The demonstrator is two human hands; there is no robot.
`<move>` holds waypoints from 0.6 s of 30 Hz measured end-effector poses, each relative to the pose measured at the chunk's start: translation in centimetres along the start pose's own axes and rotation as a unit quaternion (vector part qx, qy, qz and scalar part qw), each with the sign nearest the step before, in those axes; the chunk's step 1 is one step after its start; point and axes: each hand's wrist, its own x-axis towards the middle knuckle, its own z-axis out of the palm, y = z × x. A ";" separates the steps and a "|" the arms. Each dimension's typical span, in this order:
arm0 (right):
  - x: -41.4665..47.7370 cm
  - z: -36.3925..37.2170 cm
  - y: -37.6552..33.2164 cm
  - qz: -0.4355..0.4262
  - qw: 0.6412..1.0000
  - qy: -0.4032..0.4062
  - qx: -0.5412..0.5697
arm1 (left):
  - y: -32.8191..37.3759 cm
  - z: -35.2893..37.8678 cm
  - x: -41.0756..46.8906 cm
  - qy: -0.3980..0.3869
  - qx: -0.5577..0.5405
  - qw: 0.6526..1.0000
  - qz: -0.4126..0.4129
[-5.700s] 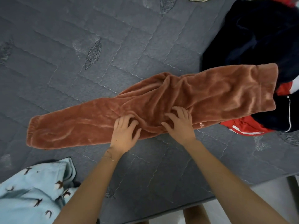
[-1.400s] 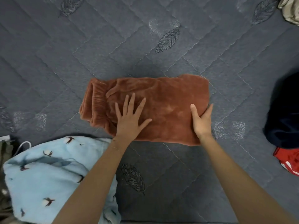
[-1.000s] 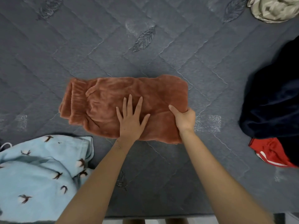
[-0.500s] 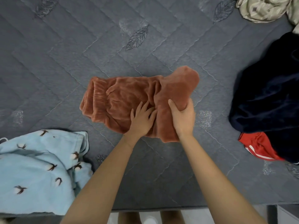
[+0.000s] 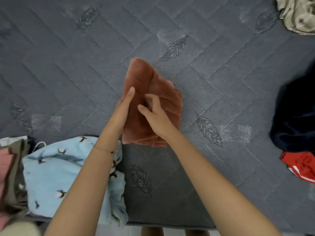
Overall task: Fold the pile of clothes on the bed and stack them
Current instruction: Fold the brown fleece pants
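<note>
The left hand (image 5: 123, 111) is laid flat against the folded rust-brown fleece garment (image 5: 142, 74), which is gripped by the right hand (image 5: 156, 117) to prevent unfolding.

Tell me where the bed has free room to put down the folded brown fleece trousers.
The grey quilted bed cover lies bare to the far left, beyond the light blue printed fleece garment, and between the rust-brown fleece trousers and the dark navy garment. Crowded: the right edge, with the red white-striped garment, and the near left corner.
</note>
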 end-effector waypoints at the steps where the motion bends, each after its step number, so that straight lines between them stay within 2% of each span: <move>1: 0.3 0.5 0.2 0.002 1.000 -0.024 0.014 | 0.0 -0.8 0.1 0.012 0.007 1.000 -0.007; 2: 0.4 0.9 0.5 -0.011 1.000 -0.026 0.002 | -0.2 -1.5 0.3 0.037 0.042 0.998 -0.013; 4: 0.8 1.4 1.4 -0.069 0.991 0.038 -0.104 | -0.9 -2.7 0.9 0.080 0.138 0.987 0.002; 6: 1.3 1.3 2.4 -0.110 0.955 0.119 -0.249 | -1.7 -3.5 1.3 0.103 0.179 0.978 0.030; 9: 1.8 0.5 3.7 -0.093 0.912 0.147 -0.371 | -2.4 -4.3 1.5 0.175 0.200 0.962 0.059; 10: 2.0 0.2 4.1 -0.086 0.904 0.151 -0.391 | -2.9 -4.4 1.5 0.210 0.251 0.942 0.071; 12: 2.5 -0.2 4.5 -0.082 0.896 0.164 -0.404 | -3.8 -3.8 1.3 0.265 0.402 0.866 0.133; 14: 3.2 -0.3 4.8 -0.072 0.897 0.171 -0.402 | -4.8 -2.6 1.0 0.268 0.512 0.779 0.244; 15: 3.6 -0.3 5.0 -0.059 0.897 0.167 -0.404 | -5.3 -2.1 1.1 0.246 0.546 0.748 0.285; 16: 4.1 -0.4 5.3 -0.042 0.897 0.159 -0.411 | -5.9 -1.8 1.3 0.214 0.573 0.732 0.301; 18: 5.0 -0.8 5.9 -0.005 0.891 0.131 -0.434 | -7.4 -2.0 1.9 0.153 0.605 0.740 0.251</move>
